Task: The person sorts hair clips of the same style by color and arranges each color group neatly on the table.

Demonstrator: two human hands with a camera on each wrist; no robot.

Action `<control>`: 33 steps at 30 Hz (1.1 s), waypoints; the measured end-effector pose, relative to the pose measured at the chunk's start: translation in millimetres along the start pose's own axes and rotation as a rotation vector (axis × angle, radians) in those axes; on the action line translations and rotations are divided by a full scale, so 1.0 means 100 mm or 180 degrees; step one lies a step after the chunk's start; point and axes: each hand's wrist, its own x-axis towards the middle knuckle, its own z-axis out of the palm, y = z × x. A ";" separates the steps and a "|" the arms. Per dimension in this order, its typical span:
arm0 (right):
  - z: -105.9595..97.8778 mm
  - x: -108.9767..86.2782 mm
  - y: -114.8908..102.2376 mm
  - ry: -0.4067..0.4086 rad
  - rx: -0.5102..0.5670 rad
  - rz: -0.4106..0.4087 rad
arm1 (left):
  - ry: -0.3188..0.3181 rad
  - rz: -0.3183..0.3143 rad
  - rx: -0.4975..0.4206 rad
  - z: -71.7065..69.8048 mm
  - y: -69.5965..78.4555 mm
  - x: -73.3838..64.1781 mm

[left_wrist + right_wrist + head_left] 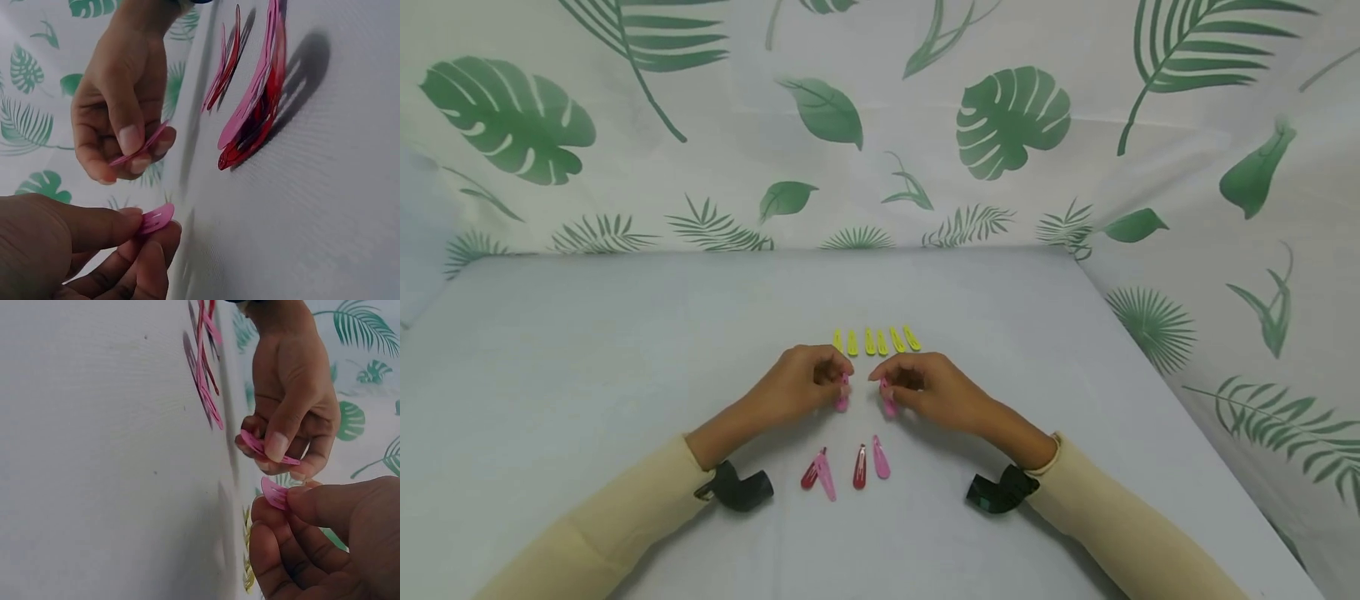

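My left hand [797,387] pinches a pink snap hair clip [842,393] between thumb and fingers, above the table. A second pink snap hair clip [888,398] is pinched the same way by my right hand [942,392], a short gap away. Both clips are seen close up in the wrist views. Nearer the front lie a pink clip [826,477] partly over a red clip [808,476]. To their right are another red clip [860,468] and another pink clip [881,457], side by side.
Behind the hands, several yellow hair clips [870,341] lie in a row. The table [587,350] has a pale cloth, with a leaf-printed curtain [880,125] at the back and right. A dark device [741,487] is worn on each wrist.
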 end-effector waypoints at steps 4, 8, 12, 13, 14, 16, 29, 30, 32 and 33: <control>0.02 0.07 0.02 0.0042 0.0027 0.0009 | -0.0001 -0.0046 0.0052 -0.02 -0.03 0.02; 0.04 0.14 0.05 0.0094 0.0073 0.0010 | 0.0005 -0.0132 0.0047 -0.05 -0.08 0.04; 0.05 0.20 0.06 0.0135 0.0076 -0.0014 | 0.0034 -0.0134 0.0032 -0.07 -0.09 0.06; 0.05 0.21 0.06 0.0145 0.0076 -0.0015 | 0.0047 -0.0127 0.0050 -0.07 -0.09 0.06; 0.05 0.23 0.06 0.0150 0.0073 -0.0006 | 0.0062 -0.0126 0.0074 -0.07 -0.09 0.07; 0.06 0.26 0.05 0.0166 0.0062 0.0010 | 0.0087 -0.0125 0.0121 -0.07 -0.10 0.08; 0.12 0.37 0.04 0.0159 0.0054 0.0135 | 0.0088 0.0000 0.0231 -0.04 -0.23 0.11; 0.12 0.38 0.03 0.0162 0.0050 0.0137 | 0.0089 -0.0005 0.0266 -0.04 -0.22 0.12; 0.12 0.40 0.03 0.0161 0.0029 0.0127 | 0.0079 -0.0044 0.0315 -0.05 -0.21 0.12; 0.12 0.41 0.03 0.0161 -0.0007 0.0123 | 0.0068 -0.0070 0.0342 -0.06 -0.20 0.12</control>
